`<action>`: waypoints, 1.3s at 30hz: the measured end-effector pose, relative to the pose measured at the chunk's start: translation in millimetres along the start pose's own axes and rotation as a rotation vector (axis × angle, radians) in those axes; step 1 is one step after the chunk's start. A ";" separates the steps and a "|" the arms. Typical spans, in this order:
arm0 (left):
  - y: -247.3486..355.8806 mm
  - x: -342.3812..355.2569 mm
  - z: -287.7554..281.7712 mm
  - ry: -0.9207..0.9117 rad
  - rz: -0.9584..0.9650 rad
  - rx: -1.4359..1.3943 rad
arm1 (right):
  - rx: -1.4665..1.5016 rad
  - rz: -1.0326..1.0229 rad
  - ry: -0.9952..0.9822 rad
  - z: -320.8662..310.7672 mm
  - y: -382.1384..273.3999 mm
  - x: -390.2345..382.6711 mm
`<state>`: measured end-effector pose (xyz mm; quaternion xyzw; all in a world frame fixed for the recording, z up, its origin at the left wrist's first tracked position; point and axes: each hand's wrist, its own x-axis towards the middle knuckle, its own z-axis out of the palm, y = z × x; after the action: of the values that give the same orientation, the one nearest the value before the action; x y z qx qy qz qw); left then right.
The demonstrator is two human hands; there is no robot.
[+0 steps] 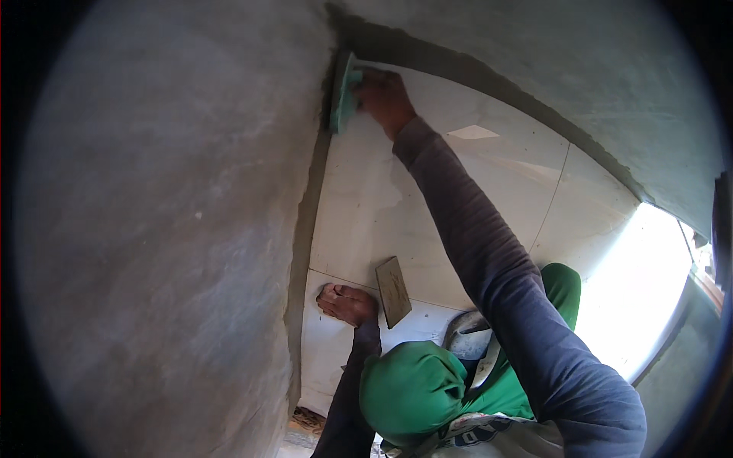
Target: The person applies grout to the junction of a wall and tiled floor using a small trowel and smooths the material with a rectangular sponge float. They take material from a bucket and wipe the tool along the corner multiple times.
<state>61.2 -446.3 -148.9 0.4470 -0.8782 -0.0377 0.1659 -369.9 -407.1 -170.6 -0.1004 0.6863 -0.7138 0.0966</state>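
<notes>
My right hand [384,99], arm stretched far forward, grips a pale green plastic float [346,103]. The float stands on edge against the foot of the left wall [175,206], near the corner where the walls meet. Close to my knee, my left hand [347,304] rests on the white floor tiles [412,206], its fingers lying against the surface and holding nothing. Just right of that hand lies a small rectangular slab [393,292] smeared with mortar.
Darker, damp-looking mortar [443,61] runs along the foot of the far wall [565,61] and the left wall. My green-clad knees [412,389] and a shoe [467,336] are near. A bright opening [634,290] lies at the right. Rubble [308,420] sits by the near left edge.
</notes>
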 end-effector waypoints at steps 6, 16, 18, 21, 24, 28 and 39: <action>-52.1 -1.6 6.7 -0.010 0.207 0.232 | -0.074 -0.054 0.143 18.4 -55.4 -44.3; 8.1 10.5 -7.6 0.065 0.049 0.045 | -0.095 -0.003 0.182 19.9 -34.6 7.7; 1.7 8.9 -10.5 0.052 0.045 0.101 | -0.047 0.044 0.137 19.6 -37.4 9.5; -6.9 9.8 -9.8 0.019 0.106 0.067 | -0.115 -0.034 0.141 28.6 -29.8 -9.7; -15.6 9.2 -9.8 -0.022 0.176 0.032 | -0.230 -0.169 0.181 47.4 -21.3 -60.2; -29.8 14.7 -15.4 -0.007 0.187 0.045 | 0.039 0.201 0.008 42.2 -67.0 -72.3; -17.0 8.4 -15.5 -0.100 -0.013 0.132 | -0.150 0.001 -0.151 48.8 -28.2 -91.4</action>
<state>74.7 -462.0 -135.8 0.4600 -0.8832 -0.0030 0.0915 -268.6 -427.7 -141.6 -0.1606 0.7286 -0.6508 0.1409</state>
